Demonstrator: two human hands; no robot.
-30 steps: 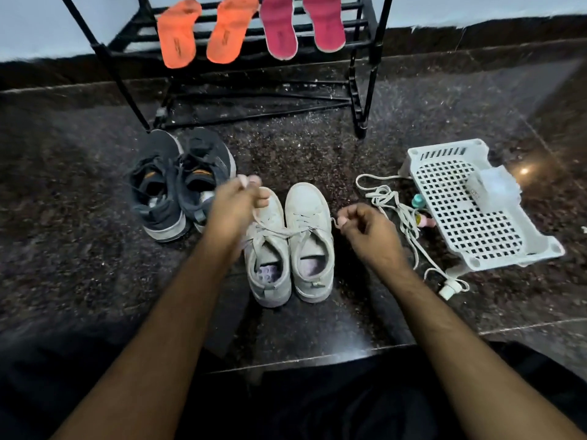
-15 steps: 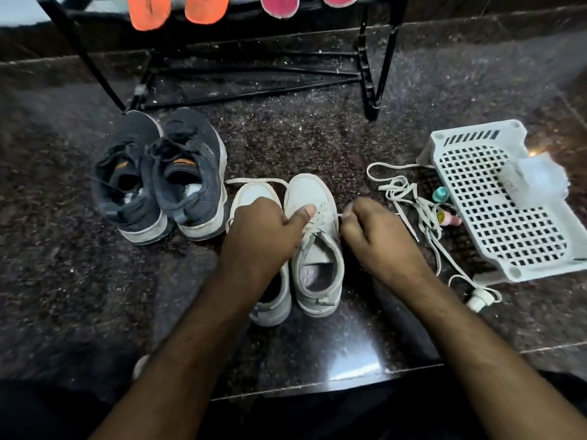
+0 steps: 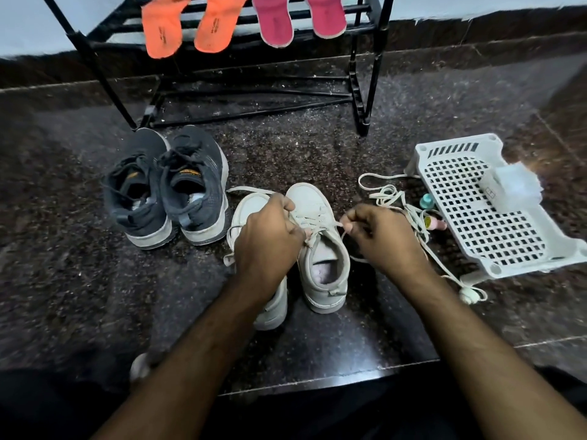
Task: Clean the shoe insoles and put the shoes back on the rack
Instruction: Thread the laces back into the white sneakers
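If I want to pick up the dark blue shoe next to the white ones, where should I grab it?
Probably by the heel collar of the dark shoe, coming from above on the near side. Its opening faces up and toward the person, the heel rim is bare, and fingers can hook inside. Its sides are crowded by its twin and the white shoe.

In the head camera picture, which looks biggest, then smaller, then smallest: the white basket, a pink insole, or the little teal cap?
1. white basket
2. pink insole, lying on the rack farther from the camera, so it may look smaller than it is
3. teal cap
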